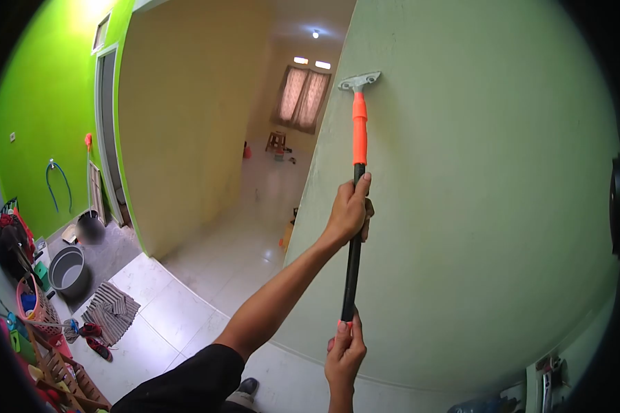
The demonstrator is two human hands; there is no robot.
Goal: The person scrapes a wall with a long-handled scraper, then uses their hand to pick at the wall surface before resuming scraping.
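Note:
My left hand (350,212) is wrapped round the black handle (353,268) of a long scraper, at its upper part. Lower down, my right hand (345,347) is closed on the handle's bottom end, where a bit of orange shows. Above my left hand the pole has an orange section (359,131), topped by a wide grey scraper head (359,82). That head lies at the pale green wall (475,206), near its left edge; whether the blade touches the wall is hard to tell.
On the left, a grey tub (69,270), a striped cloth (110,313), a pink basket (38,306) and a brown wooden rack (62,368) stand or lie on the floor. Beyond the wall's edge is a room with a curtained window (302,98) and a stool (276,142).

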